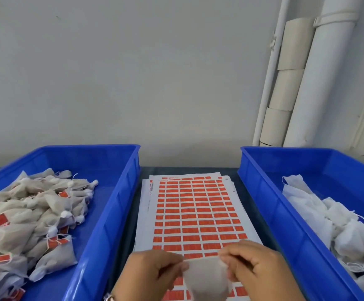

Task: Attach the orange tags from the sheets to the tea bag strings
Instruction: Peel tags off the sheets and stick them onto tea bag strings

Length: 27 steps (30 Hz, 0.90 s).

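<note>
Both hands are pinching one tea bag [207, 279] by its top corners, left hand [153, 272] on the left corner and right hand [257, 268] on the right, so the bag hangs between them at about 6 o'clock in the view, right over the near edge of the sheets [195, 213]. I can't make out the bag's string here, too blurry.

What could go sideways, I think: with both hands busy on the bag, nothing's free to peel an orange tag, and the dangling bag could drag across the stickers and lift one crooked.

Tagged bags fill the left bin [116, 192] at 9 o'clock; untagged white ones sit in the right bin [261, 192] at 3 o'clock.
</note>
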Available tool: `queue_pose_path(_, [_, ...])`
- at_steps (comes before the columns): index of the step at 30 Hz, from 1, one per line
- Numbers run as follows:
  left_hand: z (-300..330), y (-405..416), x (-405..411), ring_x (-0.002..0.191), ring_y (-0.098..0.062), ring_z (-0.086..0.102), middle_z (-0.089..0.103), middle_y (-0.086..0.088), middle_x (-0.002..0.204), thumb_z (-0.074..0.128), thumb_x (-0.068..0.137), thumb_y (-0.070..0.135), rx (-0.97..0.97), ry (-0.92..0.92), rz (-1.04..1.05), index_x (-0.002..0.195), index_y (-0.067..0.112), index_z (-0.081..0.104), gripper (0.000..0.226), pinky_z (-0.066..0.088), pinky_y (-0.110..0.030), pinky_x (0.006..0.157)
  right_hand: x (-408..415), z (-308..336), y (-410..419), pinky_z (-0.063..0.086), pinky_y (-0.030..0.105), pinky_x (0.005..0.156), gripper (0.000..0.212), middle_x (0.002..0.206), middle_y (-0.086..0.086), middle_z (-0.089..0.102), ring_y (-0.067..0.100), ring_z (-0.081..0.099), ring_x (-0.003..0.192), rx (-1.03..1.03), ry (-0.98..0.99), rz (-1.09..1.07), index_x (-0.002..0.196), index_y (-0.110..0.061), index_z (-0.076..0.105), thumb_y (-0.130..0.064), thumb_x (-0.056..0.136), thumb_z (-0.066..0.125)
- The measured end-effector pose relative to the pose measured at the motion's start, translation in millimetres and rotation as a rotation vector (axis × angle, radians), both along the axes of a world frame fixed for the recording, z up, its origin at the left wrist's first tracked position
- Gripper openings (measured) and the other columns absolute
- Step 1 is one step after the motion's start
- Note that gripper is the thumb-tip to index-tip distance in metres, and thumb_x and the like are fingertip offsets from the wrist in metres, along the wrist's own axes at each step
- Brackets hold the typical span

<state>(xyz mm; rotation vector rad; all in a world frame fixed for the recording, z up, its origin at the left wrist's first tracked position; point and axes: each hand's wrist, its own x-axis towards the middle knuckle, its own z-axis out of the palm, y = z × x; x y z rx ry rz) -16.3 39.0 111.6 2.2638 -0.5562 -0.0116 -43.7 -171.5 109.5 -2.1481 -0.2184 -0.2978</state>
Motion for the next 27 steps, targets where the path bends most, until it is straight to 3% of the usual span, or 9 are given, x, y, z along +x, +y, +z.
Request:
queue_pose_path(3, [-3, -4, 3, 0.07, 0.013, 0.059, 0.053, 0.047, 0.064, 0.056, 0.074, 0.049, 0.027, -0.028, 0.067, 0.078, 0.055, 0.055, 0.007, 0.044, -0.002, 0.065, 3, -3, -7, 0.051, 0.009, 0.069, 0.034, 0.073, -0.016, 0.067, 0.002, 0.064, 0.07, 0.048, 0.001, -0.09, 0.071, -0.041, 0.063, -0.009, 0.081, 0.07])
queue_pose_path(5, [-7, -9, 9, 0.066, 0.01, 0.06, 0.058, 0.039, 0.063, 0.061, 0.081, 0.039, -0.04, -0.04, 0.108, 0.079, 0.052, 0.057, 0.014, 0.046, -0.004, 0.064, 7, -4, -10, 0.048, 0.006, 0.077, 0.027, 0.073, -0.017, 0.064, -0.002, 0.061, 0.077, -0.052, 0.018, -0.103, 0.077, -0.042, 0.058, -0.017, 0.086, 0.065])
queue_pose_path(7, [-11, -17, 13, 0.065, 0.009, 0.06, 0.061, 0.025, 0.06, 0.061, 0.086, 0.031, -0.039, -0.078, 0.132, 0.086, 0.043, 0.065, 0.013, 0.047, -0.005, 0.066, 16, -8, -6, 0.038, 0.006, 0.095, 0.018, 0.102, -0.036, 0.046, -0.011, 0.048, 0.097, -0.265, 0.073, -0.065, 0.096, -0.047, 0.051, -0.03, 0.092, 0.057])
queue_pose_path(9, [-13, -29, 17, 0.064, 0.009, 0.059, 0.058, 0.026, 0.069, 0.056, 0.091, 0.026, 0.022, -0.097, 0.117, 0.098, 0.033, 0.068, 0.016, 0.046, -0.004, 0.071, 23, -14, 8, 0.022, 0.015, 0.108, 0.032, 0.117, -0.046, 0.02, -0.015, 0.027, 0.115, -0.331, 0.153, 0.059, 0.12, -0.054, 0.04, -0.042, 0.093, 0.051])
queue_pose_path(11, [-15, -41, 22, 0.072, 0.006, 0.059, 0.06, 0.021, 0.084, 0.049, 0.096, 0.025, 0.136, -0.15, 0.073, 0.109, 0.028, 0.066, 0.022, 0.044, -0.005, 0.078, 31, -21, 24, 0.022, 0.02, 0.109, 0.043, 0.128, -0.043, 0.025, -0.012, 0.028, 0.121, -0.255, 0.171, 0.095, 0.132, -0.052, 0.038, -0.044, 0.091, 0.052])
queue_pose_path(14, [-13, -42, 29, 0.092, 0.0, 0.057, 0.063, 0.016, 0.105, 0.041, 0.098, 0.033, 0.26, -0.291, 0.139, 0.116, 0.032, 0.062, 0.027, 0.043, -0.01, 0.085, 44, -24, 35, 0.037, 0.01, 0.089, 0.03, 0.117, -0.021, 0.059, 0.002, 0.055, 0.11, -0.042, 0.206, -0.027, 0.118, -0.038, 0.062, -0.039, 0.088, 0.06])
queue_pose_path(17, [-13, -35, 34, 0.095, -0.003, 0.057, 0.059, 0.018, 0.112, 0.042, 0.098, 0.034, 0.423, -0.383, 0.16, 0.12, 0.035, 0.055, 0.026, 0.046, -0.014, 0.085, 53, -27, 29, 0.032, 0.0, 0.062, 0.023, 0.095, -0.023, 0.061, -0.007, 0.052, 0.077, -0.083, 0.174, -0.076, 0.107, -0.031, 0.071, -0.038, 0.086, 0.062])
queue_pose_path(22, [-5, -31, 46, 0.081, -0.002, 0.048, 0.054, 0.018, 0.11, 0.048, 0.097, 0.032, 0.452, -0.474, 0.25, 0.116, 0.035, 0.05, 0.02, 0.037, -0.011, 0.066, 55, -30, 7, 0.033, 0.001, 0.063, 0.007, 0.088, -0.034, 0.051, -0.014, 0.048, 0.081, -0.055, 0.194, -0.028, 0.085, -0.044, 0.064, -0.038, 0.087, 0.063])
queue_pose_path(27, [2, -36, 53, 0.078, -0.003, 0.046, 0.061, 0.012, 0.106, 0.045, 0.096, 0.031, 0.224, -0.49, 0.445, 0.109, 0.027, 0.06, 0.02, 0.038, -0.014, 0.067, 49, -40, -1, 0.043, 0.006, 0.059, 0.008, 0.091, -0.027, 0.06, 0.0, 0.058, 0.085, 0.058, 0.248, -0.076, 0.08, -0.036, 0.063, -0.038, 0.088, 0.062])
